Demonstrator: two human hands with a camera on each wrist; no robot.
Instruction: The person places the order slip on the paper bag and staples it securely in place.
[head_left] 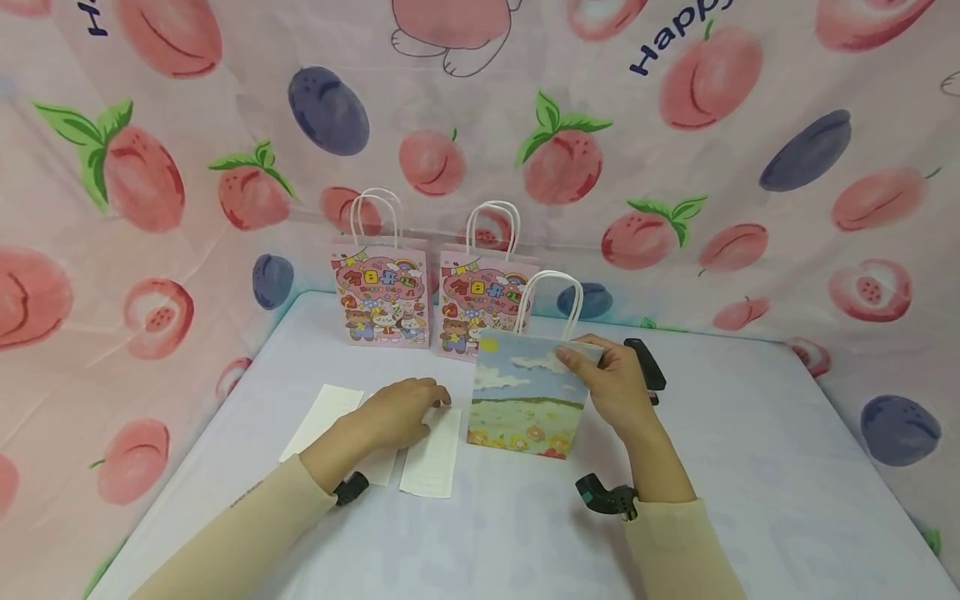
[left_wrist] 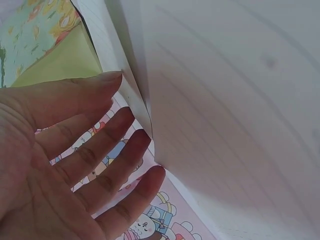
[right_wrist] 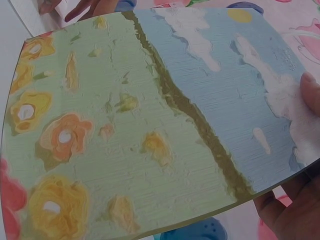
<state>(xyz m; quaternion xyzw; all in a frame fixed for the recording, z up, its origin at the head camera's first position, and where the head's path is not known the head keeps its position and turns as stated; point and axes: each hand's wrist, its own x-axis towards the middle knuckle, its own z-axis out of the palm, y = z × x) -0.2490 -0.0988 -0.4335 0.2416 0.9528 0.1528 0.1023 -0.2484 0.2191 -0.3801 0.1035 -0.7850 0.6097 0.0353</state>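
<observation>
My right hand point(head_left: 621, 387) grips a paper gift bag point(head_left: 525, 408) by its upper right edge, thumb on the front and fingers behind. The bag has white handles and a painted sky, meadow and flowers, which fill the right wrist view. My left hand point(head_left: 397, 412) is over the white lined paper slips, beside the right-hand slip point(head_left: 433, 458). In the left wrist view its fingers are spread and nearly straight, with the fingertips point(left_wrist: 142, 137) at a paper edge. Another slip point(head_left: 384, 468) lies partly under the left forearm, and a third slip point(head_left: 322, 417) is farther left.
Two pink cartoon gift bags, one at the left point(head_left: 382, 292) and one at the right point(head_left: 480, 287), stand at the back of the white table point(head_left: 510, 550). A black stapler-like object point(head_left: 645, 364) lies behind my right hand. A fruit-print cloth point(head_left: 480, 108) hangs behind the table.
</observation>
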